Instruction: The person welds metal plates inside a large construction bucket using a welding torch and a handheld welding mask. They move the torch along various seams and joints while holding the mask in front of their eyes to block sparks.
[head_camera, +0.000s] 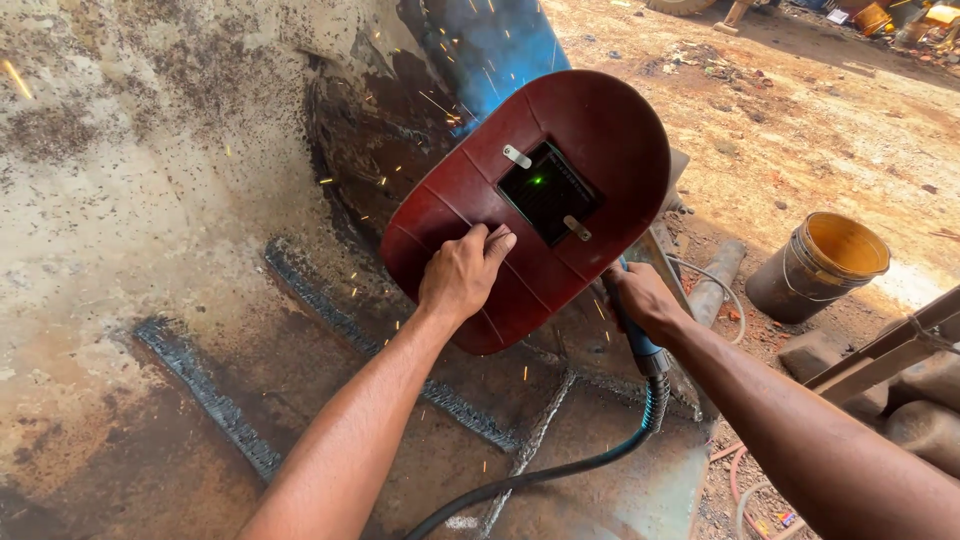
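My left hand (462, 272) grips the back of a dark red hand-held welding shield (600, 140), held up in front of me. A green glow shows through its dark window (548, 192). My right hand (645, 298) is closed on a blue-handled welding holder (640, 345), whose tip is hidden behind the shield. A black cable (560, 470) runs down from the handle. Orange sparks fly over the large rusty steel surface (150, 200), which carries several raised weld beads (210, 400).
A dirty yellow bucket (822, 265) stands on the dirt ground at the right. Steel bars and stones (890, 360) lie beside my right arm. A blue-painted patch (495, 40) shows at the top of the steel. Scrap lies at the far top right.
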